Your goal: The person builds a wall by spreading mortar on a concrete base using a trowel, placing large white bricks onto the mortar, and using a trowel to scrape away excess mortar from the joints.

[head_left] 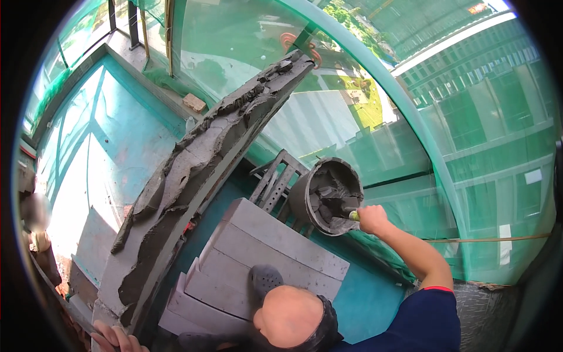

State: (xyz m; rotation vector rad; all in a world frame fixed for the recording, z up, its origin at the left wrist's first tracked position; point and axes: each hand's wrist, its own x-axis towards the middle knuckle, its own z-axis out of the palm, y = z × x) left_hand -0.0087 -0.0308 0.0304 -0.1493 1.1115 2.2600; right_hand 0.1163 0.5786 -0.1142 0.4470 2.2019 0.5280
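My right hand (373,220) is closed around the yellow-green handle of a trowel (354,215), whose blade dips into a round bucket (302,202). Grey wet mortar (328,189) lies in the bucket in lumps. At the lower left my left hand (117,339) shows only its fingers, which lie against the near end of a low block wall (111,287) with nothing seen in them. A thick, ragged layer of mortar (176,182) runs along the wall's top and overhangs its edges.
Pale grey blocks (246,258) are stacked beneath me, with my dark clog (265,278) on them. Beside the bucket stands a grey slatted plastic frame (275,182). Green netting (492,152) hangs at the right. A brick piece (194,104) lies beyond the wall.
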